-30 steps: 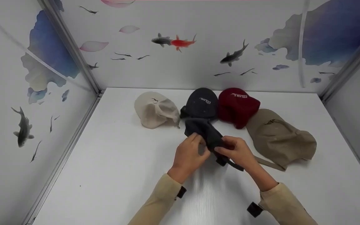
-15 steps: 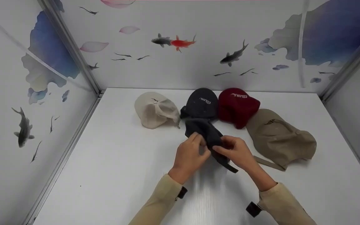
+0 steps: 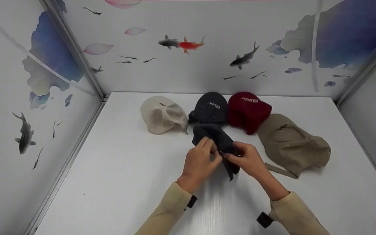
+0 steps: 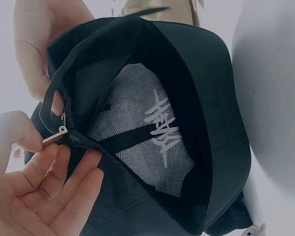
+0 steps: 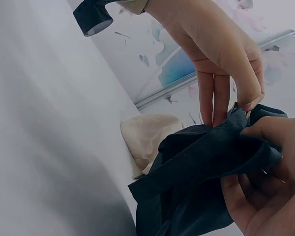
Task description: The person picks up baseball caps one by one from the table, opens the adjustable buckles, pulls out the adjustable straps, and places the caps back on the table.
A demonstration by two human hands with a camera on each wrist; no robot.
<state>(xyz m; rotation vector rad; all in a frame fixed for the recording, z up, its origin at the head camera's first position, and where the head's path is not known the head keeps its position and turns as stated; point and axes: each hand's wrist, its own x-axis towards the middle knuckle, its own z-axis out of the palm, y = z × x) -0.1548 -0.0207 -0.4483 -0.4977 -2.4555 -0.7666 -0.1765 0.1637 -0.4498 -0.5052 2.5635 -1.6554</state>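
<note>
A dark baseball cap (image 3: 219, 137) is held up off the table, its open underside and pale mesh lining (image 4: 152, 132) facing the left wrist camera. My left hand (image 3: 201, 160) pinches the small metal buckle (image 4: 55, 136) on the cap's back strap between thumb and fingers. Close beside it, my right hand (image 3: 248, 160) pinches the strap and the cap's back edge. In the right wrist view the strap's loose end (image 5: 145, 189) sticks out toward the lower left. Part of the right hand's grip is hidden behind the fabric.
Just behind the held cap sits another dark cap (image 3: 209, 107). A cream cap (image 3: 158, 114) lies to its left, a red cap (image 3: 248, 111) to its right. Farther right rests a khaki cap (image 3: 292, 143), its strap trailing. White printed panels (image 3: 181, 75) enclose the white table (image 3: 109, 169).
The strap's loose end has swung from lower right to hang nearly straight down, below the hands. Both hands stay almost in place, with small finger shifts at the buckle.
</note>
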